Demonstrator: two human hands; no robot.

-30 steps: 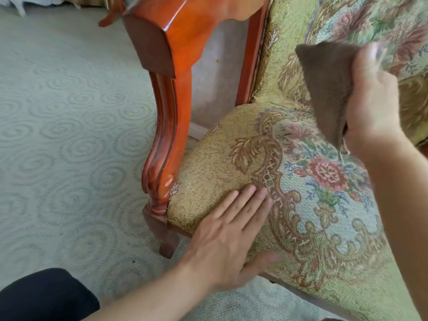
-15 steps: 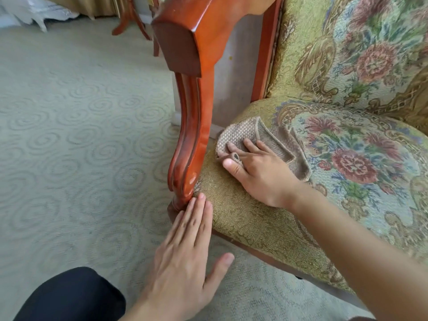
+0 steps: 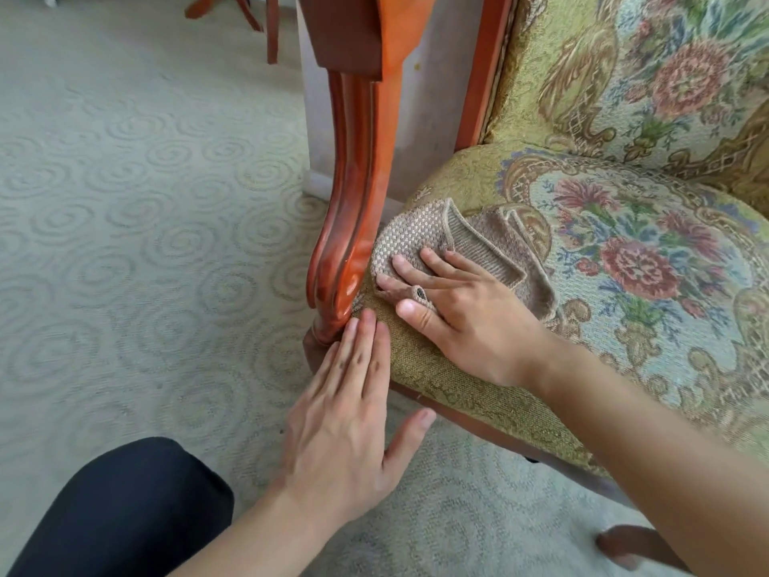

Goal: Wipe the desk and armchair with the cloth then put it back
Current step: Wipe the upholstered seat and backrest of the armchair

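A pale carpet [image 3: 125, 226] patterned with raised spirals is filling the left of the head view, with thin orange-brown furniture legs [image 3: 249, 14] showing at its top edge and a dark-clothed knee [image 3: 120, 510] entering at the bottom left corner. One left hand [image 3: 345, 414] is reaching up from below, its four fingers straight and held close together, thumb spread to the side, fingertips touching the front corner of the armchair [image 3: 457, 376] where the seat fabric is meeting the wood. Just above those fingertips one glossy, fluted armrest post [image 3: 358, 193] is rising, standing directly beside the cloth and blocking the seat's left edge. One cloth [image 3: 420, 235] is lying bunched on the front left corner of the seat, touching the post; it is beige, with a woven checked texture on one face, a ribbed texture on the other, and a corded hem folding over itself. One right hand [image 3: 466, 310] is pressing down on it, fingers mostly straight and slightly fanned, the thumb pinning a rolled fold of the hem against the seat. Further right, the seat cushion is showing gold brocade around a pale blue panel of pink flowers, the same pattern repeating on the backrest [image 3: 649, 77]. One dark wooden chair foot [image 3: 632, 543] is sitting on the carpet at the bottom right.
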